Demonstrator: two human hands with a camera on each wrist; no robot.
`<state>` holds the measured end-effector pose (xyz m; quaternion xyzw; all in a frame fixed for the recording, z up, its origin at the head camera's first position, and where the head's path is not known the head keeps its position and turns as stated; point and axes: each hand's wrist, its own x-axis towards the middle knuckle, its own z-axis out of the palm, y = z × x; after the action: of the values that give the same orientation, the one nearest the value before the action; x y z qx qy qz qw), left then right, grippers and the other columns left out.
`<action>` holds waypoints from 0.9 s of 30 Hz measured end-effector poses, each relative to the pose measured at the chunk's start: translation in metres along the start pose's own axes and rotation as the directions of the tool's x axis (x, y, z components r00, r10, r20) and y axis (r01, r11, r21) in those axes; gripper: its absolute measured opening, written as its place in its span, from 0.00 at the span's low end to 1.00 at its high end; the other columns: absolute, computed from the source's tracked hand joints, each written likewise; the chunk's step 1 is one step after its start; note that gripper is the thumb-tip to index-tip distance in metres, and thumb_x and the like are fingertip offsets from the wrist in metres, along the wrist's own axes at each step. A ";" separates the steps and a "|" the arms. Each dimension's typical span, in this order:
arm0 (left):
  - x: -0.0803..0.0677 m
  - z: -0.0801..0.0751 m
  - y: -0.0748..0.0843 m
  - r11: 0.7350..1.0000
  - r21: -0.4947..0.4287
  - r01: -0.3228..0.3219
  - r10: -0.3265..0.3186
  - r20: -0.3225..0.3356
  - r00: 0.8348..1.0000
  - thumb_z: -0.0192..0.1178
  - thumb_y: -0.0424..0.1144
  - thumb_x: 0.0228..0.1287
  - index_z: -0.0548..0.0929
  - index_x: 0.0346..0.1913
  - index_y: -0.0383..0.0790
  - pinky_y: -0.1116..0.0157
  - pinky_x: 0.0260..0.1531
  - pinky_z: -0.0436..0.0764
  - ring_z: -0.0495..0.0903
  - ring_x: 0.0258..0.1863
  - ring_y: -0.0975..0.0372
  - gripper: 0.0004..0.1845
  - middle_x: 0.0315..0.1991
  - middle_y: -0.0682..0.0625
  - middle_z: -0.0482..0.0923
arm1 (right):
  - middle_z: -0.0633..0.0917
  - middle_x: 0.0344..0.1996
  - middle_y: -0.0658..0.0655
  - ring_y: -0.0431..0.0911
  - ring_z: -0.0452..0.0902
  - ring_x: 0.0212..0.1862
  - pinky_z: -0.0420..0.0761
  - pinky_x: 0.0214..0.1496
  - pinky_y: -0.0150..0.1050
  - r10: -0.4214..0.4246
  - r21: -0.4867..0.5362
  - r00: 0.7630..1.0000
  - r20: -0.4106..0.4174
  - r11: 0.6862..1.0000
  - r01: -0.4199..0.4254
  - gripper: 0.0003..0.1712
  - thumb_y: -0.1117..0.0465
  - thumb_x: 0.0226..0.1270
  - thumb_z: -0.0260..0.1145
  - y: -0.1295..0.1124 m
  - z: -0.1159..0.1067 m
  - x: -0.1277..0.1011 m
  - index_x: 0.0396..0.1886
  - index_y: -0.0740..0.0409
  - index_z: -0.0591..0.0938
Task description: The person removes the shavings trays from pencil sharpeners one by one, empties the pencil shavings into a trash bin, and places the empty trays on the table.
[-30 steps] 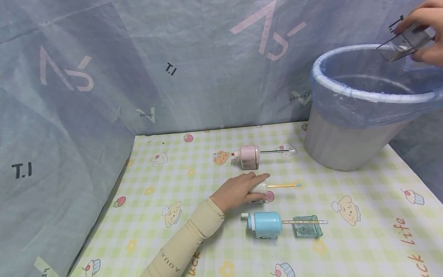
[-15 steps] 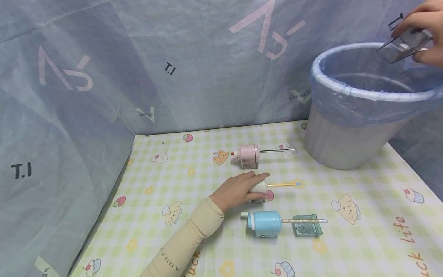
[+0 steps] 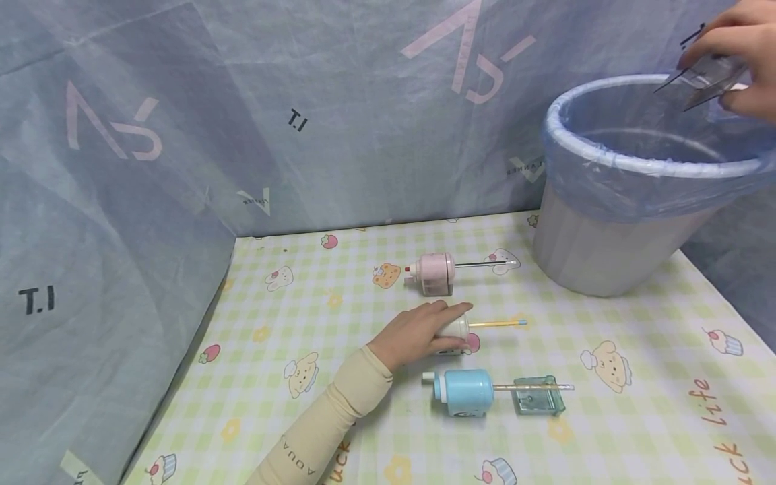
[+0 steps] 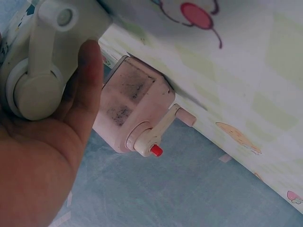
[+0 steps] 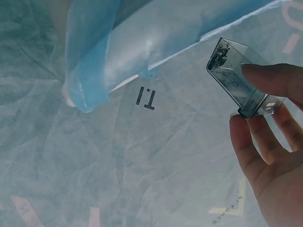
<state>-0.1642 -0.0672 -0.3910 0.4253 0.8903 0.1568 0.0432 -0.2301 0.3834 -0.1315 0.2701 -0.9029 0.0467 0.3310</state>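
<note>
My left hand (image 3: 407, 338) grips a white crank pencil sharpener (image 3: 453, 329) that lies on the tablecloth, a yellow pencil (image 3: 498, 324) sticking out of it to the right. The left wrist view shows its crank end (image 4: 40, 94) against the palm. High at the right, my right hand (image 3: 747, 59) pinches a clear plastic shavings drawer (image 3: 714, 75) between thumb and fingers, tilted over the bin's opening. Dark residue clings inside the drawer (image 5: 232, 78) in the right wrist view. A pink sharpener (image 3: 436, 275) with a black pencil lies just beyond my left hand.
Nearer me sits a blue sharpener (image 3: 469, 392), its pencil crossing above a teal drawer (image 3: 538, 397). The grey bin (image 3: 597, 256), lined with a blue bag (image 3: 636, 195), stands at the back right. Grey-blue fabric (image 3: 364, 135) walls the back and left of the table.
My right hand has shifted slightly left and tipped the clear drawer a little further over the bin. The left hand and the white sharpener have stayed put.
</note>
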 end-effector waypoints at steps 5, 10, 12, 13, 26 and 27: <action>0.000 0.000 0.001 1.000 0.005 -0.003 0.003 -0.004 1.000 0.62 0.60 0.76 0.70 0.81 0.51 0.67 0.38 0.77 0.75 0.38 0.65 0.37 0.46 0.54 0.79 | 0.73 0.51 0.81 0.75 0.67 0.56 0.59 0.76 0.43 -0.008 -0.022 1.000 0.027 1.000 0.008 0.33 0.94 0.33 0.58 -0.005 -0.002 -0.001 0.47 0.78 0.77; 0.000 0.001 0.000 1.000 0.007 -0.009 0.009 -0.009 1.000 0.63 0.60 0.76 0.70 0.81 0.51 0.67 0.39 0.78 0.75 0.38 0.65 0.37 0.46 0.54 0.79 | 0.72 0.52 0.80 0.75 0.67 0.58 0.59 0.79 0.46 0.009 -0.029 0.998 0.057 1.000 -0.007 0.33 0.94 0.35 0.59 -0.008 -0.004 -0.002 0.49 0.78 0.77; 0.000 0.001 0.000 1.000 0.008 -0.010 0.010 -0.012 1.000 0.63 0.60 0.76 0.70 0.81 0.50 0.67 0.39 0.78 0.75 0.38 0.65 0.37 0.46 0.54 0.79 | 0.72 0.53 0.81 0.75 0.66 0.59 0.58 0.81 0.51 0.019 -0.031 0.997 0.070 0.999 -0.017 0.32 0.94 0.38 0.59 -0.010 -0.004 -0.003 0.49 0.78 0.77; 0.000 0.001 -0.001 1.000 0.007 -0.011 0.011 -0.013 1.000 0.63 0.60 0.76 0.70 0.81 0.50 0.67 0.39 0.78 0.75 0.38 0.65 0.37 0.46 0.54 0.79 | 0.71 0.54 0.81 0.75 0.65 0.59 0.58 0.82 0.52 0.018 -0.032 0.997 0.076 0.999 -0.016 0.32 0.94 0.38 0.58 -0.011 -0.004 -0.002 0.49 0.78 0.76; -0.002 0.001 -0.001 1.000 -0.002 -0.002 0.002 -0.014 1.000 0.61 0.61 0.77 0.70 0.81 0.51 0.66 0.39 0.78 0.76 0.39 0.65 0.36 0.47 0.54 0.79 | 0.68 0.59 0.79 0.75 0.62 0.61 0.59 0.76 0.67 0.043 -0.058 0.981 0.188 0.998 -0.032 0.33 0.93 0.43 0.56 -0.019 -0.005 -0.001 0.54 0.77 0.74; -0.002 0.001 -0.001 1.000 -0.002 -0.003 0.003 -0.014 1.000 0.62 0.61 0.77 0.70 0.81 0.51 0.66 0.39 0.78 0.76 0.39 0.65 0.36 0.47 0.54 0.79 | 0.68 0.58 0.79 0.75 0.63 0.61 0.61 0.74 0.68 0.032 -0.060 0.983 0.182 0.998 -0.022 0.33 0.92 0.42 0.56 -0.019 -0.005 -0.001 0.53 0.77 0.74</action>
<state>-0.1634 -0.0689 -0.3922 0.4255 0.8898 0.1609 0.0370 -0.2165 0.3687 -0.1303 0.2513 -0.9340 0.0002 0.2538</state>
